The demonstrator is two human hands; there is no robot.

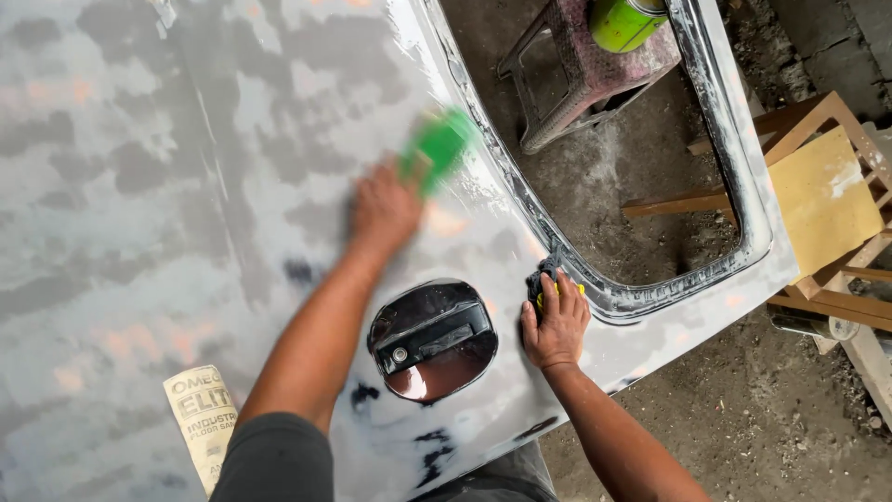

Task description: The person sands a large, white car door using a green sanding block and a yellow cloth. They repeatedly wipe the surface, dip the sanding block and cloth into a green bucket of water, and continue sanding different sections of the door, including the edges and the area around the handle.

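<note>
Here we lean over a car door panel (186,186) lying flat, its grey surface mottled with sanded primer and filler patches. Our left hand (386,209) pinches a green block (441,144) between thumb and fingertips and presses it against the panel near the window frame (595,293); both hand and block are blurred, so the exact finger placement is hard to read. Our right hand (556,325) rests lower on the panel, just beside the frame's bottom corner, fingers curled over a small dark and yellow object (548,279), probably a folded pad or cloth; we judge it also braces the panel. The black door handle (432,335) sits in its glossy recess between our forearms. A strip of sandpaper backing (203,418) lies at the panel's near edge. Through the window opening we see a plastic stool (595,74) carrying a green can (624,23), and wooden framing (827,204) to the right.
</note>
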